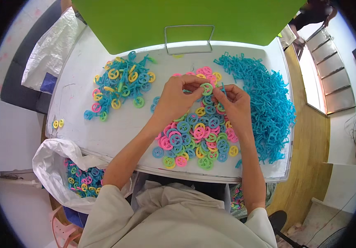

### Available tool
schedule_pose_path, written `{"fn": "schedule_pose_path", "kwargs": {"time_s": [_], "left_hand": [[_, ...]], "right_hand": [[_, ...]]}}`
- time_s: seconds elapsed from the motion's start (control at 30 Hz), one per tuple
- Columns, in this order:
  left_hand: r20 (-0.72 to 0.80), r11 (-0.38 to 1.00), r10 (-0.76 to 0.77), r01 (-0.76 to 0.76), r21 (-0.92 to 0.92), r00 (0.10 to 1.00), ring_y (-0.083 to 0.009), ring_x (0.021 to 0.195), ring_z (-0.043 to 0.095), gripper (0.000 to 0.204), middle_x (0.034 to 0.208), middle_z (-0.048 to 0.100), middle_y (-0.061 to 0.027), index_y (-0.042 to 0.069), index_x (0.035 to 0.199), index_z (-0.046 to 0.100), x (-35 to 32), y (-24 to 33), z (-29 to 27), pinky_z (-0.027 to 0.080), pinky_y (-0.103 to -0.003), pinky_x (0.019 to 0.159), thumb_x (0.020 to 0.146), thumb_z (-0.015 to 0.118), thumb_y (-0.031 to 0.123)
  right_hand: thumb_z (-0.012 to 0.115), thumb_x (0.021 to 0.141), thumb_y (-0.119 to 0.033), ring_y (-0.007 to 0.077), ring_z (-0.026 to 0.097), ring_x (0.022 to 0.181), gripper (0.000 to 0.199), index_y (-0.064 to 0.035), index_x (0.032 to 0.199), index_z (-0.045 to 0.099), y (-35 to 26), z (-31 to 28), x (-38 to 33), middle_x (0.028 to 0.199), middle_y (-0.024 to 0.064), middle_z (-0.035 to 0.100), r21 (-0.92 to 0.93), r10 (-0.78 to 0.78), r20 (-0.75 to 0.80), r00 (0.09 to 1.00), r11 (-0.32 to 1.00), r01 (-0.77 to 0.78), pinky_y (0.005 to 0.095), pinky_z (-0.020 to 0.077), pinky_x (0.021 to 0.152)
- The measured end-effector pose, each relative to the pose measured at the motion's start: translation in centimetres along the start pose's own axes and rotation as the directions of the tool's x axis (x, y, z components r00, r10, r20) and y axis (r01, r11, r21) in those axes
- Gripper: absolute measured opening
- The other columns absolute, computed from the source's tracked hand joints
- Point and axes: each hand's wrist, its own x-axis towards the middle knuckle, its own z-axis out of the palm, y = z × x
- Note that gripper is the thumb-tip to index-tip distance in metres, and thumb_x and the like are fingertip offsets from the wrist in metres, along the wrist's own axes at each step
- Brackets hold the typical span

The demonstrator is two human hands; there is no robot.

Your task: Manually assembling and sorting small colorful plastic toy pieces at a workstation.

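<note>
Over the middle of the white table, my left hand [174, 98] pinches a small green plastic wheel [207, 88] between thumb and fingers. Close beside it, my right hand [236, 105] grips a thin blue plastic piece [223, 89], its upper end showing above the fingertips. Whether wheel and blue piece touch, I cannot tell. Below both hands spreads a heap of pink, blue, yellow and green wheels [198, 133]. A large pile of blue plastic pieces [269, 109] lies to the right. At the left is a smaller pile of blue pieces with wheels on them [122, 84].
A green panel [186, 18] with a bent wire frame [189, 52] stands at the table's far side. Two yellow wheels [58, 123] lie near the left edge. An open white sack [47, 159] of coloured parts hangs at the front left. Another person [316, 14] is at the far right.
</note>
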Motion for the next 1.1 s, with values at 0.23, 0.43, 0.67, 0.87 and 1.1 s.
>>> {"fn": "schedule_pose_path", "kwargs": {"time_s": [0.23, 0.43, 0.67, 0.87, 1.1], "left_hand": [[-0.035, 0.993, 0.113, -0.111, 0.05, 0.993, -0.016, 0.084, 0.064, 0.024, 0.093, 0.064, -0.0108, 0.006, 0.107, 0.069, -0.2, 0.4, -0.1, 0.051, -0.028, 0.077, 0.084, 0.062, 0.004], [0.048, 0.993, 0.07, -0.074, 0.088, 0.996, -0.0174, 0.083, 0.064, 0.025, 0.092, 0.065, -0.0102, 0.007, 0.106, 0.07, 0.2, 0.1, -1.4, 0.052, -0.029, 0.075, 0.083, 0.062, 0.003], [-0.002, 0.968, 0.158, -0.155, 0.199, 0.987, -0.0167, 0.08, 0.061, 0.026, 0.09, 0.062, -0.0094, 0.007, 0.107, 0.07, -0.4, 0.1, -0.5, 0.052, -0.028, 0.075, 0.084, 0.06, 0.0], [0.009, 0.973, 0.165, -0.164, 0.165, 0.986, -0.0164, 0.084, 0.062, 0.026, 0.094, 0.062, -0.0099, 0.006, 0.11, 0.068, -0.2, 0.4, -0.5, 0.052, -0.027, 0.078, 0.087, 0.058, 0.001], [0.036, 0.987, 0.065, -0.059, -0.147, 0.997, -0.016, 0.095, 0.062, 0.026, 0.102, 0.062, -0.0086, -0.001, 0.115, 0.062, 0.0, 0.2, -0.1, 0.053, -0.029, 0.083, 0.091, 0.058, 0.008]], "right_hand": [[0.067, 0.088, -0.018, 0.0069, 0.061, 0.073, 0.021, -0.0003, 0.096, 0.061, -0.1, 0.3, -0.1, 0.084, 0.0039, 0.067, 0.093, 0.045, 0.041, 0.998, 0.994, -0.048, 0.019, 0.0455, 0.061], [0.066, 0.089, -0.019, 0.0051, 0.061, 0.075, 0.018, -0.0039, 0.097, 0.061, 0.0, 0.8, -0.4, 0.086, 0.0006, 0.066, 0.051, 0.013, 0.066, 0.998, 0.999, -0.016, 0.0168, 0.0427, 0.059], [0.065, 0.089, -0.016, 0.0085, 0.063, 0.079, 0.018, -0.0009, 0.097, 0.06, 0.4, 1.0, -0.1, 0.086, 0.0036, 0.066, 0.065, -0.002, 0.041, 0.999, 0.998, -0.001, 0.0195, 0.0493, 0.065], [0.064, 0.09, -0.013, 0.0113, 0.065, 0.08, 0.018, 0.0007, 0.1, 0.059, 0.7, 0.8, 0.1, 0.089, 0.0066, 0.066, 0.189, 0.044, 0.095, 0.995, 0.98, -0.061, 0.0216, 0.0506, 0.071], [0.064, 0.09, -0.014, 0.0101, 0.064, 0.079, 0.017, -0.0006, 0.1, 0.06, 0.3, 1.1, -0.1, 0.088, 0.0056, 0.066, 0.24, -0.015, 0.066, 0.998, 0.971, -0.001, 0.0204, 0.0482, 0.067]]}}
